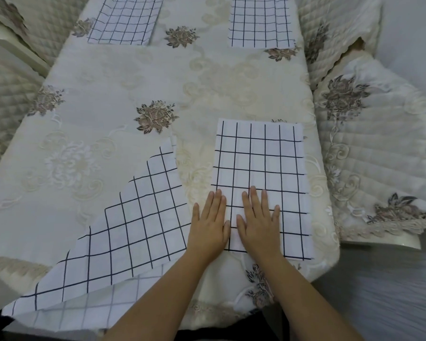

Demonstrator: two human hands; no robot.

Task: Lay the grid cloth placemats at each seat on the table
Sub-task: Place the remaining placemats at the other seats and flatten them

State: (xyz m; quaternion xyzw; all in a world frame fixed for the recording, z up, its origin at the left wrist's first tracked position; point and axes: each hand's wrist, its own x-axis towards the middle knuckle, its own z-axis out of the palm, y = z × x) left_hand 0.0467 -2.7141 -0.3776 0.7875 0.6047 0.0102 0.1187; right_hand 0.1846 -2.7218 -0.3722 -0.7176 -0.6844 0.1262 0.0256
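Left hand [210,225], right hand [258,222] — flat, fingers straight | pressing white black-grid cloth placemat [263,163] | on cream floral tablecloth [108,77]

Your left hand [210,227] and right hand [258,222], lying flat, hid the near-left part of the placemat [263,168] beneath them, so the grid lines there could not be followed. Both forearms ran out past the bottom edge. Far beyond that placemat, the far-right placemat [261,20] straight ahead and the far-left placemat [126,18] were cut off by the top edge, their far ends unseen. Left of that placemat, your left forearm covered the near-right border of the skewed cloth [123,230]. To its right, the chair [379,148] was cut off at the side, and the floor [391,291] was smeared with blur.
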